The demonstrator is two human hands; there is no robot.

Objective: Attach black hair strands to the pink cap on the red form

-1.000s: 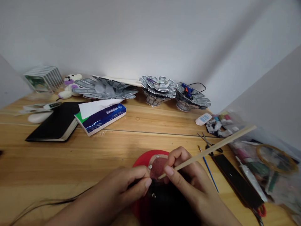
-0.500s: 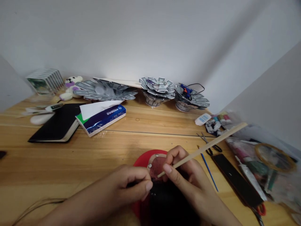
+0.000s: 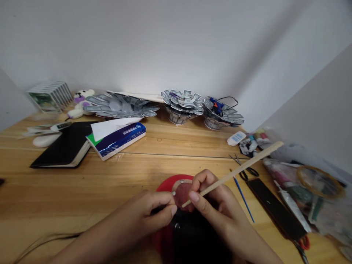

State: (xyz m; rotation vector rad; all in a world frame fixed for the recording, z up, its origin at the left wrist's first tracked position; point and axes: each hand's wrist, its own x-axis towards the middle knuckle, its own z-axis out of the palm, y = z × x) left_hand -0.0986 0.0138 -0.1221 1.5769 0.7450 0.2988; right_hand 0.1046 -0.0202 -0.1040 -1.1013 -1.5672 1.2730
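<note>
A pale wooden chopstick (image 3: 240, 168) slants up to the right, pinched between thumb and fingers of my right hand (image 3: 217, 203). Its lower tip points at a red round object (image 3: 166, 184) with a pinkish-brown patch (image 3: 182, 194) and small silvery dots along a paler rim. My left hand (image 3: 158, 212) is closed in a pinch just left of the tip; what lies between its fingers is too small to make out. Below both hands a black, dark mass (image 3: 202, 238) covers much of the red object. Thin dark strands (image 3: 49, 238) lie left of my left forearm.
Scissors (image 3: 243, 168), a blue thin brush (image 3: 244, 200) and a black flat case (image 3: 276, 209) lie to the right, beside plastic bags (image 3: 327, 209). A tissue pack (image 3: 118, 141) and black notebook (image 3: 63, 146) are at left. Grey paper bowls (image 3: 178, 117) line the wall.
Both hands stay close together with the chopstick in the right one. The chopstick has shifted slightly left and down, and the whole view has moved a little.
</note>
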